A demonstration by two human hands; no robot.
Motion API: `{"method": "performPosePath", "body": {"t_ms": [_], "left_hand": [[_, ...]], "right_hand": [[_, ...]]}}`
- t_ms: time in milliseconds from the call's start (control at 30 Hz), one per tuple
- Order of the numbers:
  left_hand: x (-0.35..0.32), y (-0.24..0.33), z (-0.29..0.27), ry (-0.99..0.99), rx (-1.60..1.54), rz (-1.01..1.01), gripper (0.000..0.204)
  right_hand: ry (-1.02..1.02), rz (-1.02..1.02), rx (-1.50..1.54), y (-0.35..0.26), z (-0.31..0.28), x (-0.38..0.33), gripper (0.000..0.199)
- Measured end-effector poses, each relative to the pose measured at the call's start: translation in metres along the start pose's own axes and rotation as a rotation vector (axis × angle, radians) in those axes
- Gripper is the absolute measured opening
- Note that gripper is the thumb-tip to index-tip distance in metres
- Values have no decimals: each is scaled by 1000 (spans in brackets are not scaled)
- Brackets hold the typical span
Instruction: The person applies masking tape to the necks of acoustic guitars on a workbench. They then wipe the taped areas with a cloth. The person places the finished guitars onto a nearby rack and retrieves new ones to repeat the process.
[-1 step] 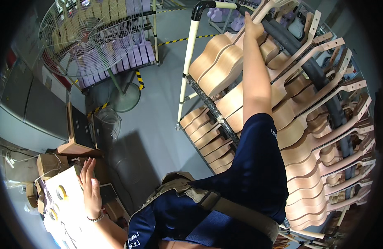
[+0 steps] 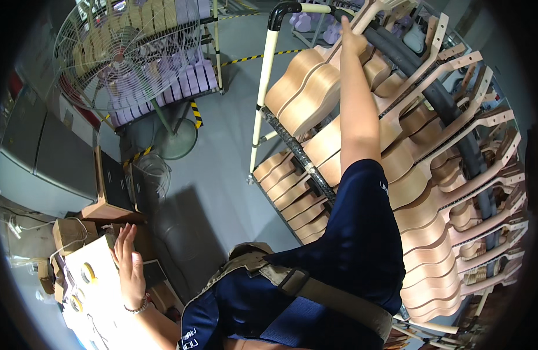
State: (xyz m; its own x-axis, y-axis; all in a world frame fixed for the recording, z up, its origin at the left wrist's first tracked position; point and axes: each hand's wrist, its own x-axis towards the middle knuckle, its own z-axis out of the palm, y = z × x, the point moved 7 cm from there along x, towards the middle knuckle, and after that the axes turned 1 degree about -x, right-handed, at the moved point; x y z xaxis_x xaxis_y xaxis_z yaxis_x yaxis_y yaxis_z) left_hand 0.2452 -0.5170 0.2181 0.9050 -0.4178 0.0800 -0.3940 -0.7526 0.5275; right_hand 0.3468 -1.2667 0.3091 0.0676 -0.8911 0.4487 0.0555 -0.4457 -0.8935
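Note:
My right arm reaches far out to a rack of unfinished wooden guitars. There my right hand point(image 2: 353, 44) is closed round the neck point(image 2: 369, 13) of the guitar at the far end, its thumb pointing up along the wood. That guitar's pale body point(image 2: 315, 96) hangs below and left of the hand, beside the rack's end post. Part of my fingers is hidden behind the neck. My left hand point(image 2: 129, 265) is open, fingers stretched, over the edge of a brightly lit white table point(image 2: 105, 318); nothing is in it.
The rack point(image 2: 267, 64) has cream posts and black padded bars, with several guitars point(image 2: 429, 262) in rows. A pedestal fan point(image 2: 120, 55) stands far left, before another rack of purple-wrapped bodies point(image 2: 193, 76). Yellow tape rolls point(image 2: 93, 273) lie on the table. A dark cabinet point(image 2: 114, 181) stands behind it.

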Motion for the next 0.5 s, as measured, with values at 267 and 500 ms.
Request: {"method": "performPosePath", "body": {"t_ms": [267,500], "left_hand": [[-9,-6,24,-141,-32,-53,52],[-40,-35,23,-185,-56,-232,54]], "right_hand": [[-179,294,-510,-6,-26,-24,105],[181,-429,-539,-125,-114,-124,92]]}}
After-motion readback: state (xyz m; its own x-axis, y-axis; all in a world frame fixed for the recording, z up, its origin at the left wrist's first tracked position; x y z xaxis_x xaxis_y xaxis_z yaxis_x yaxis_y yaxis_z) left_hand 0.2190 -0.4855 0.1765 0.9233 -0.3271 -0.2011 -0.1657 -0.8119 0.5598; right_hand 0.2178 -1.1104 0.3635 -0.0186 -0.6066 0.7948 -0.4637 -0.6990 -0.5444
